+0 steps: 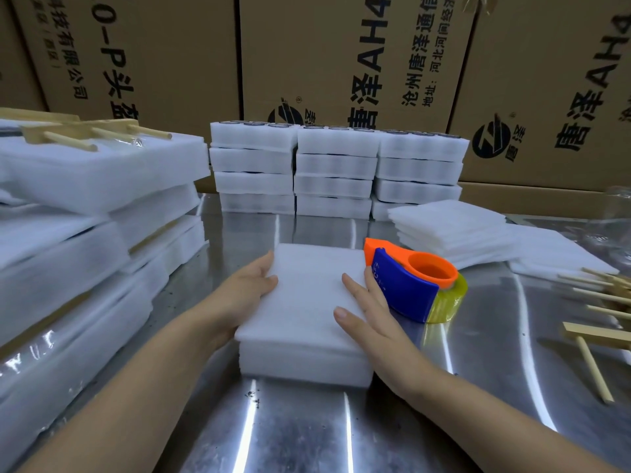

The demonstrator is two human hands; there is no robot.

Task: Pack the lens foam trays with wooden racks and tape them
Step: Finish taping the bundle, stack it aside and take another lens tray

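Note:
A white foam tray stack (pixel 304 312), covered by a flat foam sheet, lies in the middle of the steel table (pixel 495 387). My left hand (pixel 244 290) holds its left edge, thumb on top. My right hand (pixel 370 319) rests flat on the right part of its top, fingers straight. Right beside that hand sits an orange and blue tape dispenser (pixel 415 279) with a yellowish tape roll, nobody holding it. Wooden racks (pixel 594 302) with thin dowels lie at the right edge of the table.
Three piles of foam trays with lenses (pixel 336 172) stand at the back. Taped foam packs (pixel 85 213), one topped with a wooden rack (pixel 85 133), are heaped at the left. Loose foam sheets (pixel 454 230) lie at the right. Cardboard boxes (pixel 341 56) form the wall behind.

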